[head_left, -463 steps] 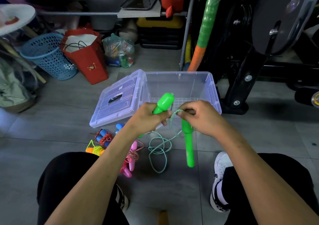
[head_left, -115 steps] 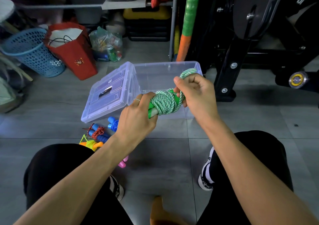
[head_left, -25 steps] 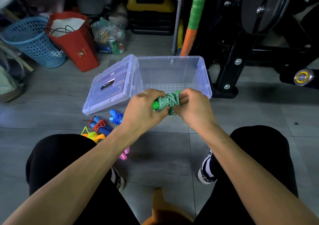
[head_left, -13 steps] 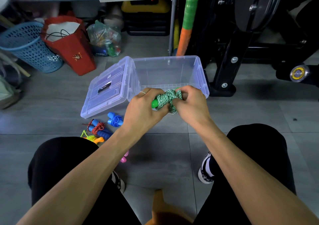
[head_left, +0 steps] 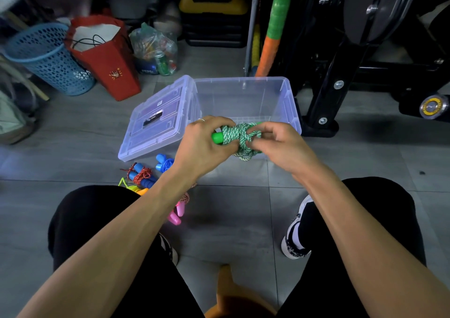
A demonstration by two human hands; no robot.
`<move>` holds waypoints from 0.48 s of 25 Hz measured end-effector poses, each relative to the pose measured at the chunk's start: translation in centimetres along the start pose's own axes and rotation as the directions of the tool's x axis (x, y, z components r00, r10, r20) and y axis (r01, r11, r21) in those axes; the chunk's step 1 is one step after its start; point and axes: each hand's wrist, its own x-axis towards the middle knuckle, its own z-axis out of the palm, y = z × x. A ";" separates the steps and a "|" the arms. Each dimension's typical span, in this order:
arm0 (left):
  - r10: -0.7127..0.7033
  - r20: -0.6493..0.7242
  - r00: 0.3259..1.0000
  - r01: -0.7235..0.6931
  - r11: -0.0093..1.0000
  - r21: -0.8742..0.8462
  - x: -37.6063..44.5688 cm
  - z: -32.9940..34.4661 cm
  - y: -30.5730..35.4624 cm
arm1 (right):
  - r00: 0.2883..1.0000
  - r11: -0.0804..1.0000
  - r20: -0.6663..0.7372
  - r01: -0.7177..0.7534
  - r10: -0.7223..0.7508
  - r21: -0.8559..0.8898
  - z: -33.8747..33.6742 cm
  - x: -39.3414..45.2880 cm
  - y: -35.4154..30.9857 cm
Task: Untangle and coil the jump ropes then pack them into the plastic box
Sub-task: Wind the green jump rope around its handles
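On the grey tiled floor, ahead of the knees: one clear plastic storage box [head_left: 289,103], lid hinged open to the left, apparently empty, placed within reach for packing. Above its near rim: one green-handled jump rope with speckled green-white cord [head_left: 239,138], coiled around its handles. Left hand [head_left: 203,144] curled round the handle end, steadying the bundle. Right hand [head_left: 280,144] pinched the cord, probably tucking its loose end; fingertips partly hidden.

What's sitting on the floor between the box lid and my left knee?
In the head view, between the lid and the left knee lie wound jump ropes: blue handles, blue with red cord, yellow-orange.
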 end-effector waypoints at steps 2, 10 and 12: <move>-0.027 0.005 1.000 0.027 1.000 0.002 -0.1 -0.2 0.0 | 0.998 0.990 -0.001 0.065 -0.065 -0.124 0.5 -0.3 0.3; -0.105 0.078 0.991 0.110 0.992 -0.064 0.0 -0.6 0.6 | 0.944 0.927 -0.186 0.205 -0.271 -0.313 1.3 -0.7 0.5; -0.134 0.068 0.989 0.138 0.989 -0.055 -0.1 -0.6 0.7 | 0.964 0.967 -0.176 0.162 -0.197 -0.197 1.7 -0.6 0.6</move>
